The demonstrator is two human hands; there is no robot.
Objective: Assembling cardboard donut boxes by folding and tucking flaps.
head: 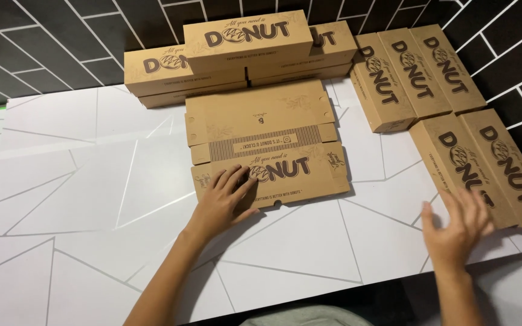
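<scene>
Several folded brown donut boxes [421, 69] stand behind and right of the flat box blank [267, 145], itself not yet folded. The left hand [223, 199] presses flat on its near panel; the right hand [457, 226] hovers open, right of it, holding nothing

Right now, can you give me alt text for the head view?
The left hand presses flat on an unfolded brown cardboard box blank on a white table. The right hand hovers open beside folded boxes; stacked boxes line the dark tiled wall.
</scene>
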